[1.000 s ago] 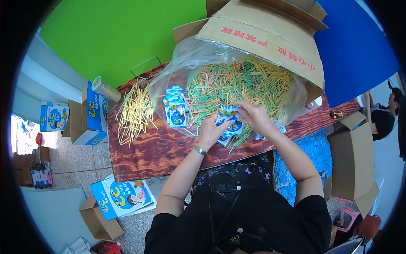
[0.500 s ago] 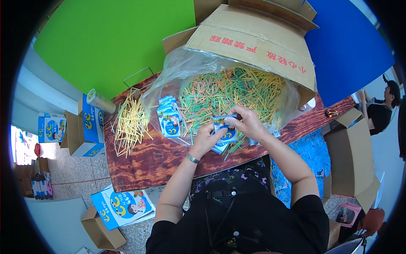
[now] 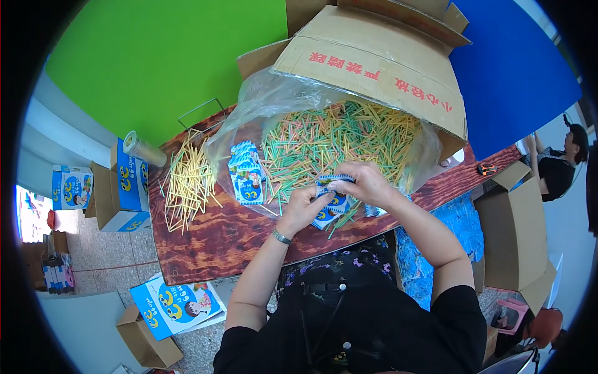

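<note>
Both hands meet over the near edge of the stick heap, pinching one small blue-and-white packet (image 3: 338, 202) between them. My left hand (image 3: 300, 209) grips its left side with thumb and fingers. My right hand (image 3: 369, 185) holds its upper right part, fingers curled over the top. Whether the packet is sealed or torn, I cannot tell. Just below it, a second packet (image 3: 324, 217) of the same kind shows, partly covered. Thin green, yellow and pink sticks (image 3: 336, 137) spread behind my hands on a clear plastic bag (image 3: 249, 103). To their left lies a stack of packets (image 3: 250, 182).
A large cardboard box (image 3: 374, 59) lies tipped behind the sticks. Loose pale yellow sticks (image 3: 190, 181) cover the left of the wooden table (image 3: 212, 252), near a clear cylinder (image 3: 144, 149). Blue cartons (image 3: 177, 305) stand at left; an open box (image 3: 514, 230) and another person (image 3: 560, 159) are at right.
The packet's top has tipped lower between my fingers, and my right hand has shifted slightly down. More of the packet beneath shows. The whole view has moved a little.
</note>
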`<state>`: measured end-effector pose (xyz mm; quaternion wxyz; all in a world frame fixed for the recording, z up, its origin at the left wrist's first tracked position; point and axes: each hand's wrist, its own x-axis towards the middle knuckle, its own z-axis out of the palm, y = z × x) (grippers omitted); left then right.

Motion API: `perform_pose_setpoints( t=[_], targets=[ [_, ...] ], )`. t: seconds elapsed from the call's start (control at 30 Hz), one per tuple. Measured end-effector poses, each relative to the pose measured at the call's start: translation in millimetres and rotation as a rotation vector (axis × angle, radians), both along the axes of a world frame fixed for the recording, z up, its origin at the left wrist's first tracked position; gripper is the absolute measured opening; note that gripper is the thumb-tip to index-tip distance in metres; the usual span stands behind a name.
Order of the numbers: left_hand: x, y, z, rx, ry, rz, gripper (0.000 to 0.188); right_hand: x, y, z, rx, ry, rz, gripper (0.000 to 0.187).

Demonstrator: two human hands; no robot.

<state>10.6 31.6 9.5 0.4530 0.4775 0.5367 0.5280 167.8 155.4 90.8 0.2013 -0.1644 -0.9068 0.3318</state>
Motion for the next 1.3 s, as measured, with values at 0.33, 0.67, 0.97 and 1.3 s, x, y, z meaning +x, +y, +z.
perform_pose_setpoints(
  t=[0.33,0.67,0.97,1.3],
  targets=[
    [-4,0,-22,0.031,0.129,0.238,0.034,0,24,5,-0.134,-0.019,0.102,0.021],
    [2,-3,-17,0.002,0.103,0.245,0.029,-5,179,-72,0.716,-0.422,-0.733,0.030],
    [-4,-9,-17,0.033,0.183,0.297,0.037,-16,148,-31,0.481,-0.750,-0.377,0.046],
    [0,-8,-8,-0.052,0.183,0.226,0.026,-44,178,-31,0.454,-1.093,-0.228,0.070]
  ],
)
